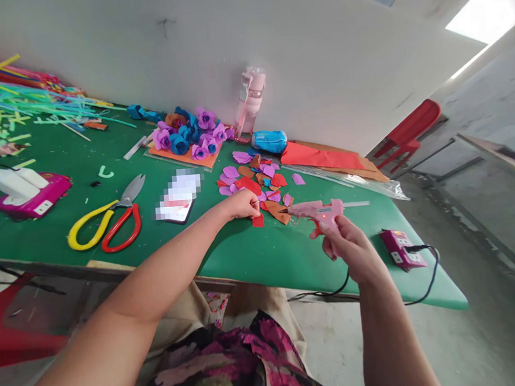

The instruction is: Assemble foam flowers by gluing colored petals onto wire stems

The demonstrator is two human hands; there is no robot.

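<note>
My right hand is wrapped round the handle of a pink hot glue gun. Its nozzle points left, and a clear glue stick juts from the back. Left of the nozzle, my left hand is closed in a pinch. A small red paper piece shows just under those fingertips, seemingly gripped by them. Loose purple, red, brown and blue paper petals are scattered behind the left hand. Finished paper roses, purple, blue and brown, lie grouped on an orange sheet.
Scissors with yellow and red handles and a phone lie to the left. At the back stand a pink bottle and a blue packet. Purple power strips sit at both sides; colourful strips pile up far left.
</note>
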